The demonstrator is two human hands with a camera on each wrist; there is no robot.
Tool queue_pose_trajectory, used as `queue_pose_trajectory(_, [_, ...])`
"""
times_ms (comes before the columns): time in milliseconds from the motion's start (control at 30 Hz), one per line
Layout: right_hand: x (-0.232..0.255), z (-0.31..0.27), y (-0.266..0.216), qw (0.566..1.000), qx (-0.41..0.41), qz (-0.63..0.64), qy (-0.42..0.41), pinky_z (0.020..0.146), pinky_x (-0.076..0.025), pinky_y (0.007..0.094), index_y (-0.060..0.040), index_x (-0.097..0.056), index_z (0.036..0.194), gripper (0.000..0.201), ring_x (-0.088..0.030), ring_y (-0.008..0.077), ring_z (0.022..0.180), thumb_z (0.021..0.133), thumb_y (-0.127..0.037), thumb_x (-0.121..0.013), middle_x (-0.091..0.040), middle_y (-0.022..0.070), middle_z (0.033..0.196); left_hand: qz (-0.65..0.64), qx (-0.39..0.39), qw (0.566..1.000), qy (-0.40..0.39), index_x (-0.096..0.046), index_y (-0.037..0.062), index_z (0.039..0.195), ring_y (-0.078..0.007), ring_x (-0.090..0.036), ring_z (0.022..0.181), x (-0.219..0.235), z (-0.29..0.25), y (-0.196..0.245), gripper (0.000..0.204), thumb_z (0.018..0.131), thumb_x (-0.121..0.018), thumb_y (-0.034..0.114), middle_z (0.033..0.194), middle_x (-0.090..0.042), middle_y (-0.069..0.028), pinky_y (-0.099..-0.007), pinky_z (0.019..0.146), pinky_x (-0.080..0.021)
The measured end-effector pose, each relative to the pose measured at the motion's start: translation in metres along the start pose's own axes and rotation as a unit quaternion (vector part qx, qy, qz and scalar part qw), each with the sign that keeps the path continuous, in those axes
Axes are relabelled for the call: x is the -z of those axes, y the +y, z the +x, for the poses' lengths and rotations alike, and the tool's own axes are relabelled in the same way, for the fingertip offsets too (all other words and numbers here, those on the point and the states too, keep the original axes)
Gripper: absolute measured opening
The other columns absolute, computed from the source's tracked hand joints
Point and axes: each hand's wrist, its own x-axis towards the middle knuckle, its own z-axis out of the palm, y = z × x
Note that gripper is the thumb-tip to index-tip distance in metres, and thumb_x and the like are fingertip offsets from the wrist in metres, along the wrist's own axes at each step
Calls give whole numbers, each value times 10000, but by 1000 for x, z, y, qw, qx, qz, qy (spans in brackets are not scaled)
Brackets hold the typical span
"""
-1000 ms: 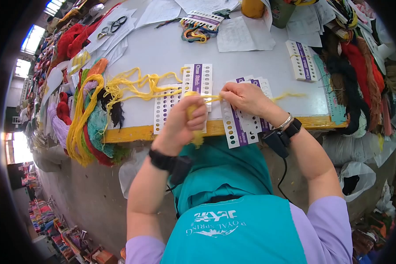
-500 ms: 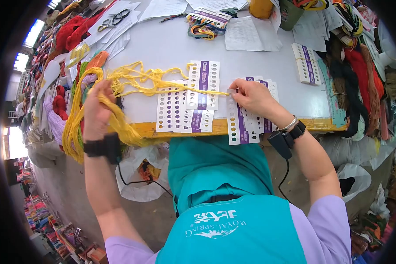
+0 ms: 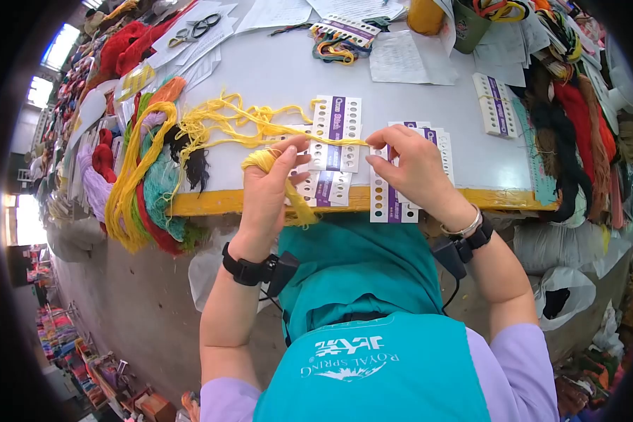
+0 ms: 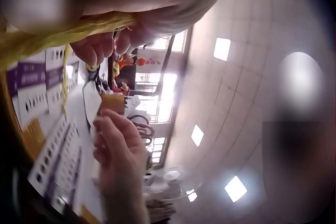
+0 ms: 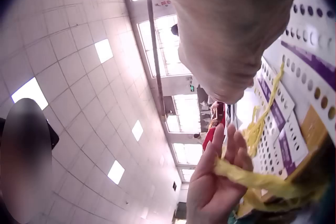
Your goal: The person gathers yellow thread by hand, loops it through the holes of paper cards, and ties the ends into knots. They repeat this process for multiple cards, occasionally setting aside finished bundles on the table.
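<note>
Teal vest [image 3: 408, 376] below hands: "ROYAL SPRING". Left hand [image 3: 271, 190] curled loosely round yellow skein [image 3: 301, 204]. Right hand [image 3: 418, 165]: thumb, fingers parted beside end of yellow strand [image 3: 341, 142]; contact unclear. Strand crosses white-and-purple card [image 3: 337, 116] between hands: "Cross Stitch". Beyond, on worktop [image 3: 281, 70]: papers [image 3: 401, 60].

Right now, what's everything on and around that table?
Table: one, whitish, centre
Cross Stitch cards: several, white and purple, near edge
Loose thread: one tangle, yellow, table's left
Thread bundle: one, yellow, left of centre
Thread skeins: many, mixed colours, both table ends
Tied card stack: one, white and purple, right
Threaded card: at least one, white, far side
Scissors: at least one pair, dark-handled, far left
Papers: several, white, far side
Container: one, amber, far side
Pot: one, green, far right
Plastic bags: at least two, whitish, below table
Wristbands: two, black, wrists
Left hand: one, bare, carrying thread bundle
Right hand: one, bare, over cards
</note>
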Motion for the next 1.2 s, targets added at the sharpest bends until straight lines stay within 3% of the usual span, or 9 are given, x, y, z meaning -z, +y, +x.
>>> queue_pose_trajectory(67, [4,-6,12,995,70,-65,-8,823,-506,351,-56,-663,1083,391,-624,252,1005,754,-225,-793,-661,104,1081,111,-26,993,8,-676,36,1211,-198,-569,1211,8,2,0,263,983,-570,112,1242,-648,-123,-353,980,-475])
queue_pose_trajectory(167, [6,-31,14,977,159,-135,-54,990,-445,423,-58,-616,1214,648,-525,298,1240,661,-288,-865,-594,129,1263,351,-245,902,-58,-661,34,1241,-256,-529,1293,16,1,-19,302,952,-601,99,1293,-632,-139,-393,1054,-426])
queue_pose_trajectory(300, [-7,-68,19,958,149,-216,-112,1116,-320,511,-73,-552,1319,814,-422,298,1369,619,-326,-881,-502,127,1417,597,-277,745,-109,-480,78,1444,-324,-303,1466,16,-5,-36,644,863,-725,209,1524,-414,-166,-492,1186,-210])
queue_pose_trajectory(433, [-11,-73,31,971,120,-200,-42,1133,-306,503,-70,-571,1315,671,-441,302,1362,721,-275,-808,-535,128,1400,641,-229,720,-136,-432,109,1477,-284,-278,1478,11,-9,-51,782,808,-767,333,1565,-363,-106,-514,1199,-152])
queue_pose_trajectory(600, [-1,-65,34,974,99,-199,54,1154,-238,518,-56,-570,1338,530,-431,321,1368,849,-225,-683,-557,125,1389,615,-355,696,-110,-633,139,1244,-244,-524,1308,9,-16,-63,421,843,-731,224,1343,-609,-59,-515,1165,-262])
queue_pose_trajectory(767, [3,-44,21,955,109,-246,128,1167,-184,529,-51,-574,1341,516,-422,326,1377,857,-203,-666,-591,116,1354,594,-406,689,-86,-641,145,1198,-231,-568,1259,7,-25,-80,343,861,-689,109,1291,-639,-53,-481,1110,-364])
queue_pose_trajectory(1033, [-53,-64,5,968,139,-209,5,1122,-317,519,-19,-610,1259,579,-473,329,1323,761,-278,-751,-589,182,1322,601,-399,688,-75,-630,120,1210,-257,-568,1244,2,-29,-79,337,876,-672,101,1304,-625,-61,-459,1071,-397])
queue_pose_trajectory(1133, [-53,-62,4,972,130,-194,-10,1115,-335,496,-28,-612,1254,614,-484,329,1312,735,-304,-791,-580,188,1332,586,-377,711,-90,-644,107,1189,-263,-577,1230,-1,-30,-70,289,901,-653,91,1261,-647,-71,-439,1045,-424])
queue_pose_trajectory(1200, [-52,-61,7,968,141,-206,-7,1101,-357,492,-33,-618,1244,606,-502,329,1295,729,-296,-799,-585,183,1329,499,-379,776,-70,-654,86,1165,-252,-597,1203,5,-26,-62,236,931,-630,99,1225,-662,-91,-414,1014,-453])
